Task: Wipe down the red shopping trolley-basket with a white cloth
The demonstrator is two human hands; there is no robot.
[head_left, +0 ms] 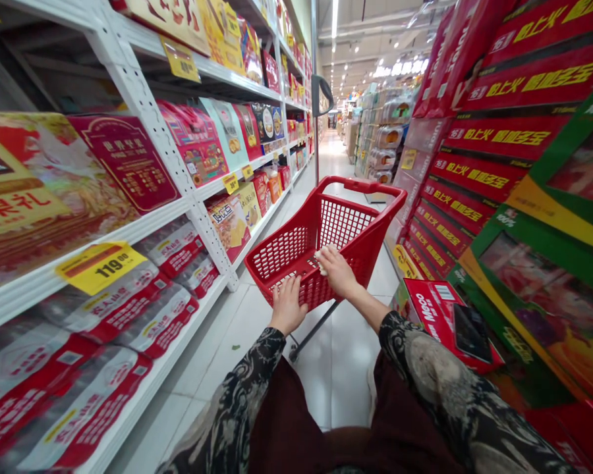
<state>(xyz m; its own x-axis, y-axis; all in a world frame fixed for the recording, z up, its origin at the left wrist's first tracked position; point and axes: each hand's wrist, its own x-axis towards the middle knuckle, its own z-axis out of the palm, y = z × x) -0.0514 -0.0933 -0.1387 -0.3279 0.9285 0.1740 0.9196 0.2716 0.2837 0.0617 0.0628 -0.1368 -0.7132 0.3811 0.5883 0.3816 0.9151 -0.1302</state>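
A red plastic shopping cart with perforated walls stands in front of me, its basket bare inside where I can see. My left hand grips the near edge of the basket, fingers bent over the rim. Farther along the same edge, my right hand presses down on a crumpled white cloth, which may be a wipe or tissue. Most of that cloth is hidden under the palm and fingers. The basket's raised red handle is at the far side.
On the left, white shelves carry gift boxes and wrapped bottle packs. Stacked red drink cartons and green boxes line the right. A dark phone lies on a red Meco box. Tiled floor runs between.
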